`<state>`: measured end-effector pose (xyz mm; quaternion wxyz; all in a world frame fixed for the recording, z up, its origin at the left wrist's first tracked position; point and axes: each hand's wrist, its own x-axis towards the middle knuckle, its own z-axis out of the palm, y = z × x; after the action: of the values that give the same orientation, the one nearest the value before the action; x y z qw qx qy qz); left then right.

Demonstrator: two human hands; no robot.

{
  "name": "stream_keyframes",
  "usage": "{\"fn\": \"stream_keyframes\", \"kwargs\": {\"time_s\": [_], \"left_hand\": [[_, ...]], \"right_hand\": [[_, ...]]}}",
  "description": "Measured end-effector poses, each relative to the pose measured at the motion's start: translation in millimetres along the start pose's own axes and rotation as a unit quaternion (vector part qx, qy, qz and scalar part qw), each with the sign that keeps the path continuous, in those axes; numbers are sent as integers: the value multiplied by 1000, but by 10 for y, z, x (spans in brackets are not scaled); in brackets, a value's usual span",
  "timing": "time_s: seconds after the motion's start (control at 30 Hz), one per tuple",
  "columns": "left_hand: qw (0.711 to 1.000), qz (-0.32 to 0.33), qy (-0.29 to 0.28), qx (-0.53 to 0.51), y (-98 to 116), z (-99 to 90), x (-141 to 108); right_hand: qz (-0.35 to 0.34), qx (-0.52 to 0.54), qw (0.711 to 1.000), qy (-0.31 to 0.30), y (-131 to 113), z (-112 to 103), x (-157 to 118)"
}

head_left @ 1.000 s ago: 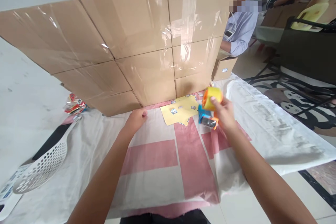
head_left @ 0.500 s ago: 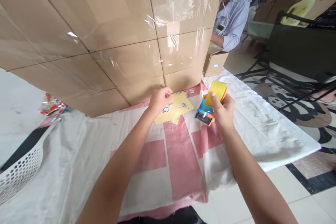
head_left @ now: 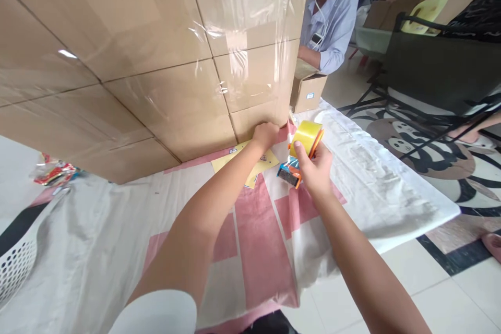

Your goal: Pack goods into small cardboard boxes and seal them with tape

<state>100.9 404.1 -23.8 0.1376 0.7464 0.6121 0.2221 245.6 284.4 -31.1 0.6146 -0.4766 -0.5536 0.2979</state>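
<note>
Since the earlier head view, the left hand [head_left: 267, 135] has moved right along the foot of the cardboard boxes [head_left: 164, 109], by the far side of the yellow paper [head_left: 270, 160]; its fingers curl, but whether they pinch anything is hidden. The right hand [head_left: 318, 169] still grips the tape dispenser [head_left: 307, 138], right of the paper. It should handle light and stiff, best held around the roll, clear of its near end.

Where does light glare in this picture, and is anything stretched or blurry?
In the head view, glare streaks the clear film over the boxes; same view, the boxes look stretched toward the left edge, perhaps by a wide lens; there too, the tape dispenser in the right hand looks fairly sharp.
</note>
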Motion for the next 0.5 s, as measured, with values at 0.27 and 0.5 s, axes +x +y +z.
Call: {"fn": "stream_keyframes", "kwargs": {"time_s": [0.27,0.5], "left_hand": [[998,-20,-35,-58,-532,-506,-730],[987,-62,-122,-84,-692,-526,-925]], "right_hand": [[24,38,999,-19,-55,45,-45],[32,23,998,-41,-84,71,-65]]}}
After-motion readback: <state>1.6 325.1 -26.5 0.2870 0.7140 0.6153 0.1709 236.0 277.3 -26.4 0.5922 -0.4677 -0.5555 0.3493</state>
